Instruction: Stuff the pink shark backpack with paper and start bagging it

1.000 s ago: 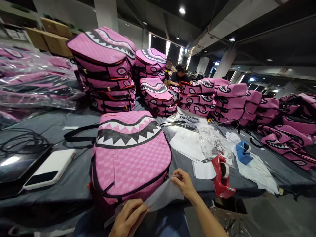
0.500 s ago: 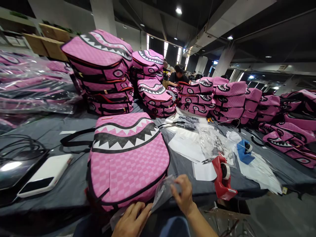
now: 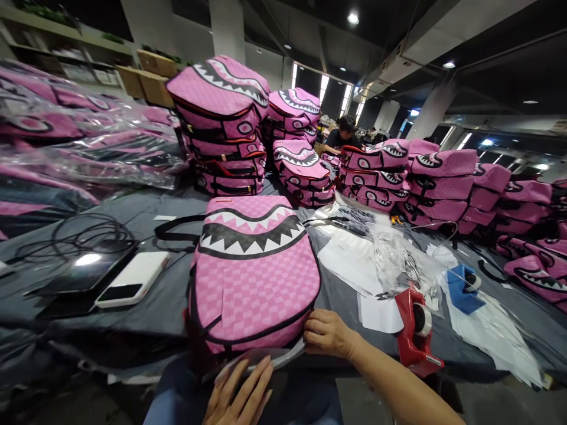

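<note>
At the table edge, the right hand (image 3: 326, 334) pinches the clear plastic bag (image 3: 266, 357) beside the pink checkered shark-mouth backpack (image 3: 252, 277); the left hand (image 3: 241, 392) lies spread flat under it. The thin film may tear if it catches on the zipper.

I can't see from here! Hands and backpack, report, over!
Left hand flat under clear plastic bag. Right hand at pink backpack edge. Red tape dispenser beside.

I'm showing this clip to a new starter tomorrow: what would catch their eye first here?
First, the pink backpack with its toothy shark mouth, lying flat on the grey table, the right hand at its near edge and the left hand under clear plastic film. Behind stand stacks of matching backpacks; a red tape dispenser sits right.
</note>
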{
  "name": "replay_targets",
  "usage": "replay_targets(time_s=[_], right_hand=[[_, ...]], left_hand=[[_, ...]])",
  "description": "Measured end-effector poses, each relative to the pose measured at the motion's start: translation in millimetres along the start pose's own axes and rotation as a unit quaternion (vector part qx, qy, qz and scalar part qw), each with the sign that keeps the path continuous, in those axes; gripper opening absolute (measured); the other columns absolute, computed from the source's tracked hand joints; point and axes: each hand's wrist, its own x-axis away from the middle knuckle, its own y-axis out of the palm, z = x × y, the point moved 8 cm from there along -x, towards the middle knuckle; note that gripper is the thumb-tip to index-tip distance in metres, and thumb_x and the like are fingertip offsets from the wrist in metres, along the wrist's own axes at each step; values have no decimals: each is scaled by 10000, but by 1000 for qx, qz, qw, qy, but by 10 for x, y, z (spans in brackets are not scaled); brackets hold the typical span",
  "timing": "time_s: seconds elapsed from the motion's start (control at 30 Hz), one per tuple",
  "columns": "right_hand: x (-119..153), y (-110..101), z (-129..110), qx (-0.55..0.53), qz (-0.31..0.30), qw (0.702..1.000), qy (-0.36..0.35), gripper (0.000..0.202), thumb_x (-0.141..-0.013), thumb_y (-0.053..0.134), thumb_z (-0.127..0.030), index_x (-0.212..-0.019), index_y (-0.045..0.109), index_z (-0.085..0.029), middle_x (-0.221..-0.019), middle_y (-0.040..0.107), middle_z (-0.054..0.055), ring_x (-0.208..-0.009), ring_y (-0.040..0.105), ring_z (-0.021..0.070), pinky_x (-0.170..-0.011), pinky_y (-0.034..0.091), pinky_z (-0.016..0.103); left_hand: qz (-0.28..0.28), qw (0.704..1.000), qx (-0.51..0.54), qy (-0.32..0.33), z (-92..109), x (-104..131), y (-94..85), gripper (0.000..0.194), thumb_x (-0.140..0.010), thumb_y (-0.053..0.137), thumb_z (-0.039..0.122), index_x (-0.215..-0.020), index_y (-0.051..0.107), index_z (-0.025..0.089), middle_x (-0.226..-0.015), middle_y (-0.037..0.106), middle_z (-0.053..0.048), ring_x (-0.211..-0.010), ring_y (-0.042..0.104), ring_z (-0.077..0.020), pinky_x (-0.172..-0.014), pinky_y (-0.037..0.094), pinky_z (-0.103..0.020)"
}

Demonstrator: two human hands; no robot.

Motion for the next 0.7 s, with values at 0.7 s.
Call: replay_targets(time_s=[0.7], right_hand=[[-15,62,74,-34,-92,995,-25,398,-1068,418,-444,-829,625,-203,-941,651,47,-752,533,143,-689,446,268]], left_hand=[[70,987,55,-137,-247,-140,-115,230,-989,578,221,-1205,589,142,-1093,583,-97,-953,643,-197,-804,593,-320]])
